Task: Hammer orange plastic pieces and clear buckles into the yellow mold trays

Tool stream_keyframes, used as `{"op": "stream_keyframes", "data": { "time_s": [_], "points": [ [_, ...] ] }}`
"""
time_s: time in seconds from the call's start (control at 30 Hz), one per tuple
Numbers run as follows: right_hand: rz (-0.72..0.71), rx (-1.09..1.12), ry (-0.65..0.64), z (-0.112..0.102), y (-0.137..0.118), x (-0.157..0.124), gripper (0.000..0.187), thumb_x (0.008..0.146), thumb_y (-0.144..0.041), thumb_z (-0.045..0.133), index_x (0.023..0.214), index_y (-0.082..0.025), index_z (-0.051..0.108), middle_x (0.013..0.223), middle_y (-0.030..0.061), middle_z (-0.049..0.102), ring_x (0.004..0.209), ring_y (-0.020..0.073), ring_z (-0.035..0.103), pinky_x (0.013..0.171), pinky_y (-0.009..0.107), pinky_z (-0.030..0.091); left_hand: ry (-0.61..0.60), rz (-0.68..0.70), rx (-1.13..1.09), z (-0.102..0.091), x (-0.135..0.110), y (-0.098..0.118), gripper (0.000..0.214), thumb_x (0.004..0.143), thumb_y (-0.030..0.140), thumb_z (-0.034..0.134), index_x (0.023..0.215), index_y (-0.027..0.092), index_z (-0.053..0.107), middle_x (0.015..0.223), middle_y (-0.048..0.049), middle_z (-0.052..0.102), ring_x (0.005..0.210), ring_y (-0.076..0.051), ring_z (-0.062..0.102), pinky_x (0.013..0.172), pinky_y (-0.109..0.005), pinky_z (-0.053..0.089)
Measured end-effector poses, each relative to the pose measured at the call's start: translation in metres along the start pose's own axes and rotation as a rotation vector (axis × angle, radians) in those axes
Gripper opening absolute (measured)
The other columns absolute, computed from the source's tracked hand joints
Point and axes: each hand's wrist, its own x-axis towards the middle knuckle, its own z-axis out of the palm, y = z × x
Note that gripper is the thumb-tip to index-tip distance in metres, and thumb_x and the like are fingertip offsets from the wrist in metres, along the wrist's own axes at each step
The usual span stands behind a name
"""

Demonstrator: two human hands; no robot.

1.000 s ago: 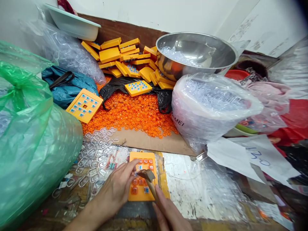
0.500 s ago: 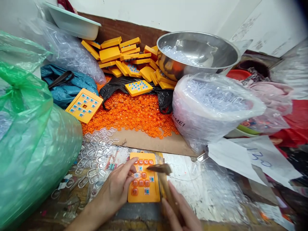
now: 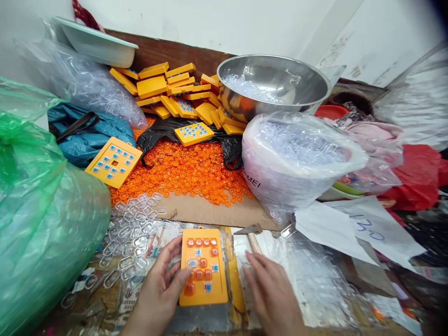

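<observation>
My left hand [image 3: 163, 282] holds a yellow-orange plastic panel [image 3: 220, 280] by its left edge, thumb over the front and fingers behind. The panel leans slightly on the bench. Rounded translucent orange caps [image 3: 199, 274] sit on it in rows, among a few bare blue-and-white squares [image 3: 215, 268] and a clear oblong piece [image 3: 192, 263]. To the right, my right hand [image 3: 271, 289] is lowered with its fingers loosely apart. Just beyond those fingers lies a hammer [image 3: 249, 229], its dark head on the bench and its wooden handle running toward my hand, which hides the lower end.
Loose orange caps [image 3: 182, 168] form a heap behind cardboard [image 3: 203, 210]. Clear oblong pieces [image 3: 129, 233] lie at left, beside a bulging green bag [image 3: 70, 224]. Yellow panels [image 3: 152, 87] are piled behind, near a steel bowl [image 3: 297, 88] and a bag of clear parts [image 3: 301, 149].
My right hand has put the hammer down on the right and let go. My left hand has shifted from the panel's face to its left edge. Another orange cap now shows in the second row.
</observation>
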Motion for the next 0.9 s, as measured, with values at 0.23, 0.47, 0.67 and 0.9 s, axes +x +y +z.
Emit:
{"op": "stream_keyframes", "data": {
  "time_s": [0.23,0.47,0.67,0.9],
  "points": [
    [-0.133,0.109,-0.015,0.027,-0.046,-0.016,0.046,0.096,-0.031,0.053,0.139,-0.016,0.046,0.128,0.0075,0.066,0.115,0.0229,0.064,0.092,0.034,0.056,0.037,-0.353,-0.328,0.011,0.007,0.019,0.072,0.071,0.041,0.08,0.131,0.016,0.048,0.14,-0.0194,0.055,0.122,-0.032,0.059,0.093,-0.037,0.056],
    [0.035,-0.254,0.14,-0.017,0.011,0.005,0.043,0.099,-0.039,0.039,0.112,-0.01,0.069,0.108,0.0118,0.075,0.095,0.0247,0.072,0.083,0.036,0.059,-0.077,-0.57,-0.634,0.027,0.008,0.047,0.075,0.073,0.027,0.083,0.135,0.017,0.042,0.118,-0.0157,0.071,0.105,-0.03,0.07,0.09,-0.038,0.056],
    [0.128,-0.456,0.095,-0.014,0.04,0.03,0.046,0.096,-0.029,0.037,0.104,0.0,0.071,0.077,0.0191,0.073,0.065,0.0357,0.07,0.057,0.049,0.056,-0.078,-0.601,-0.697,0.024,0.006,0.046,0.062,0.077,0.023,0.078,0.131,0.014,0.05,0.116,-0.0139,0.073,0.104,-0.028,0.07,0.091,-0.037,0.055],
    [0.104,-0.271,0.214,-0.026,0.025,0.027,0.035,0.095,-0.031,0.043,0.108,-0.007,0.066,0.086,0.0125,0.07,0.07,0.0266,0.071,0.058,0.037,0.057,-0.055,-0.649,-0.71,0.025,0.005,0.049,0.041,0.085,0.018,0.066,0.125,0.016,0.056,0.115,-0.0102,0.074,0.107,-0.024,0.069,0.088,-0.031,0.055]
  ]
}}
